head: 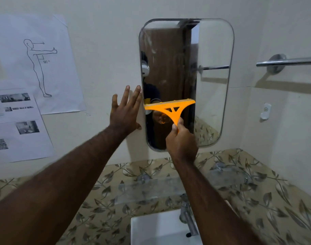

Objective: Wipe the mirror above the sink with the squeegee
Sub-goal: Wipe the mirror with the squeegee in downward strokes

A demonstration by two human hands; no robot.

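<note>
A tall mirror with rounded corners hangs on the cream wall above the white sink. My right hand grips the handle of an orange squeegee, whose blade lies across the left half of the glass at mid height, tilted slightly up to the right. My left hand rests flat on the wall with fingers spread, its fingertips at the mirror's left edge. Smears show on the upper glass.
A chrome tap stands behind the sink under my right forearm. A glass shelf sits below the mirror. A chrome towel bar is at right, a white hook below it. Paper sheets hang at left.
</note>
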